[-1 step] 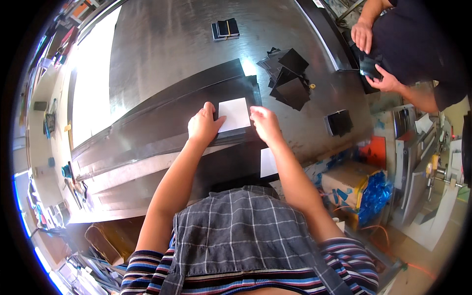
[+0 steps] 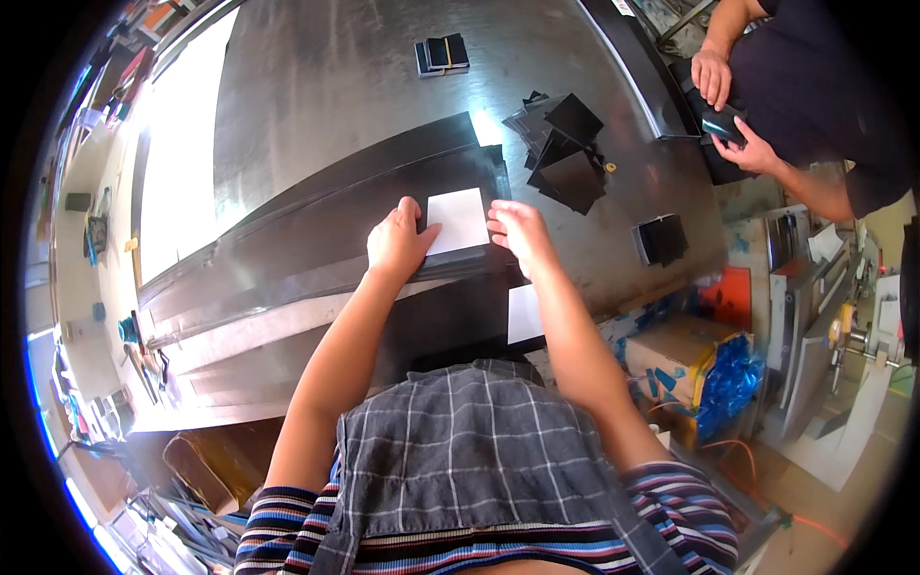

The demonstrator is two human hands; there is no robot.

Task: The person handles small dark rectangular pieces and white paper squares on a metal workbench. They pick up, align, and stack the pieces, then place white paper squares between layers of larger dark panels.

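Observation:
A white rectangular card (image 2: 457,221) lies on dark, shiny sheets (image 2: 335,206) in front of me. My left hand (image 2: 396,241) is at the card's left edge, its thumb resting over the lower corner and its other fingers bent beside it. On the opposite side, my right hand (image 2: 520,233) has its fingers slightly apart, with the tips by the card's right edge; nothing shows between them. Under my right forearm a second white card (image 2: 523,315) is partly hidden.
Loose black cards (image 2: 567,158) lie fanned beyond my right hand. A banded black bundle (image 2: 443,55) sits farther back, a dark stack (image 2: 659,240) at right. At the far right a person's hands (image 2: 747,147) hold a dark card. A cardboard box (image 2: 661,355) stands below.
My right hand's fingers have uncurled and spread at the card's edge. My left hand and the card stay nearly in place. The other person's dark card has tilted.

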